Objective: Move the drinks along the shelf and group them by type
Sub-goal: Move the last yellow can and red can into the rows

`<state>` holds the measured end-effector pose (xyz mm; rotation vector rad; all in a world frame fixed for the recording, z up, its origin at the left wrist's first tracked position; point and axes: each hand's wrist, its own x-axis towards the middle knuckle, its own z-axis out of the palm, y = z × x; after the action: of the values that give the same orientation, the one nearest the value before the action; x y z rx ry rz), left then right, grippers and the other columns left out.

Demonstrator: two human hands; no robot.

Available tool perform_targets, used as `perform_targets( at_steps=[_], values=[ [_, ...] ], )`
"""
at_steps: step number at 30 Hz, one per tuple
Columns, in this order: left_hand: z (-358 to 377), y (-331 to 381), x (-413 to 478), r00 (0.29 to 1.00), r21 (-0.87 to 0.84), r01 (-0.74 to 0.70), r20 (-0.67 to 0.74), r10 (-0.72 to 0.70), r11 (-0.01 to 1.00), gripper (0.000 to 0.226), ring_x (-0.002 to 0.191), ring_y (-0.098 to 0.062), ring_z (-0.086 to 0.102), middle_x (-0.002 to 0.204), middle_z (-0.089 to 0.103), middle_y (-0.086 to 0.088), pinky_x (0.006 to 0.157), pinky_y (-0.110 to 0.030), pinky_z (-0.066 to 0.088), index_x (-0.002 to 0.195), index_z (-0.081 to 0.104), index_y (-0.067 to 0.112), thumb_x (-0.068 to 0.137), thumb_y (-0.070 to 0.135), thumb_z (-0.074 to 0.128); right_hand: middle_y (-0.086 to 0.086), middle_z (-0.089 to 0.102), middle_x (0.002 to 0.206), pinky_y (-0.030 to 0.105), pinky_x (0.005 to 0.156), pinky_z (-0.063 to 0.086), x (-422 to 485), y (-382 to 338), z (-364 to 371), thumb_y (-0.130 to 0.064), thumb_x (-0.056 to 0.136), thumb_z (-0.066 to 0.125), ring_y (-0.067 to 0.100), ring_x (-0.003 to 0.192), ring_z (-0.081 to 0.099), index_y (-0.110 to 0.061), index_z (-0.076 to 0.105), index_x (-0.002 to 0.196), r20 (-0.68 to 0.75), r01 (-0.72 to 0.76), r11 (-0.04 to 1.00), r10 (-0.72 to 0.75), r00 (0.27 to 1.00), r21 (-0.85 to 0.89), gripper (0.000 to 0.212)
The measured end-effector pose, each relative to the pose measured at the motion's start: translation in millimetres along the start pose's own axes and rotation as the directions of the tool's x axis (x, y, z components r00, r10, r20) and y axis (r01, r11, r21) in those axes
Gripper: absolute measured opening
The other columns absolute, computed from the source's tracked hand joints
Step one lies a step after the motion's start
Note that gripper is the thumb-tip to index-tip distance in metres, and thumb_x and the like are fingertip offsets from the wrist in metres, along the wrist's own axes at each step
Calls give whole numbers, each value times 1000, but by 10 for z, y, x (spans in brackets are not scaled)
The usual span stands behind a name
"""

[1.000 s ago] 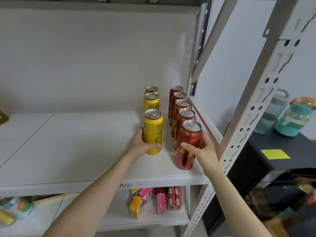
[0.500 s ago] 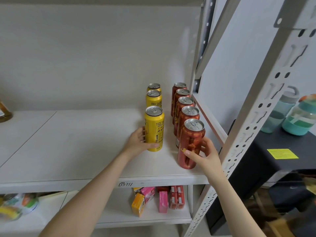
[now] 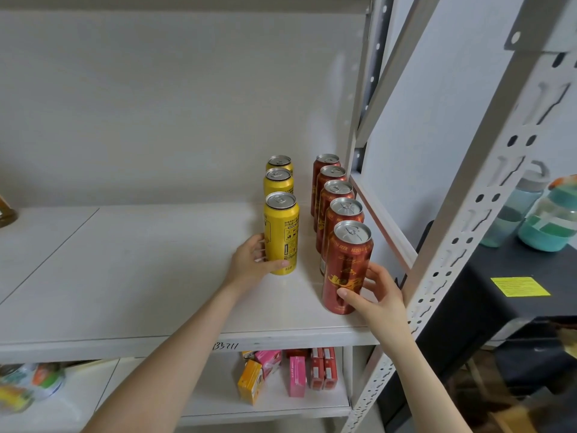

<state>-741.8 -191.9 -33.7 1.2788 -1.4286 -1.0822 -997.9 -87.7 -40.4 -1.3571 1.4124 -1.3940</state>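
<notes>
Two rows of cans stand upright at the right end of the white shelf (image 3: 125, 276). The left row has three yellow cans, the right row several red cans. My left hand (image 3: 253, 264) wraps the lower part of the front yellow can (image 3: 282, 226) from its left side. My right hand (image 3: 374, 295) holds the front red can (image 3: 348, 264) near its base, thumb in front, fingers behind. Behind it the other red cans (image 3: 335, 195) run back toward the wall. The two rear yellow cans (image 3: 278, 181) stand apart from my hands.
A perforated metal upright (image 3: 462, 232) rises just right of the red row. On the lower shelf lie small boxes (image 3: 290, 373) in orange, pink and red. A dark side table (image 3: 512, 276) at right carries two teal bottles (image 3: 546, 217) and a yellow note.
My right hand has slid lower on the front red can. The left hand stays on the front yellow can. The view has shifted slightly.
</notes>
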Motion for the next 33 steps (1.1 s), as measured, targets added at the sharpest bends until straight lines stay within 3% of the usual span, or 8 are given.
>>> perform_targets(
  at_steps=[9,14,18,27,33],
  values=[
    [19,41,163,1000,-21,1,-7,-1,1000,68,106,-19,70,120,71,-6,93,-35,57,133,57,11,72,7,87,-22,64,115,8,68,49,23,25,3,-29,73,87,-9,104,59,-40,56,122,-5,-1,1000,1,1000,-3,59],
    [42,51,226,1000,-26,2,-21,-3,1000,68,107,-20,69,122,70,-9,91,-32,56,133,57,10,72,5,86,-24,64,113,11,74,47,25,24,-3,-32,72,87,-8,105,59,-43,56,120,0,-3,1000,3,1000,-1,58],
    [55,38,271,1000,-20,13,-21,-13,1000,71,112,-24,67,125,68,-10,99,-41,53,137,55,11,73,7,86,-26,64,112,7,68,50,14,11,1,-39,67,85,-8,105,59,-42,56,120,-2,4,1000,-4,1000,4,60],
    [43,35,278,1000,-10,13,-9,-13,1000,71,111,-25,68,125,69,-11,100,-43,53,137,55,10,73,5,86,-23,65,110,5,71,49,-6,-6,2,-27,72,87,-6,103,60,-40,58,117,-4,7,1000,-7,1000,26,55],
    [16,38,242,1000,9,12,8,-12,1000,69,108,-23,70,122,70,-10,101,-46,53,137,55,9,75,5,84,-13,65,117,5,72,49,-14,-19,7,-20,75,86,-5,103,60,-33,58,122,-12,8,1000,-8,1000,-1,56]
  ],
)
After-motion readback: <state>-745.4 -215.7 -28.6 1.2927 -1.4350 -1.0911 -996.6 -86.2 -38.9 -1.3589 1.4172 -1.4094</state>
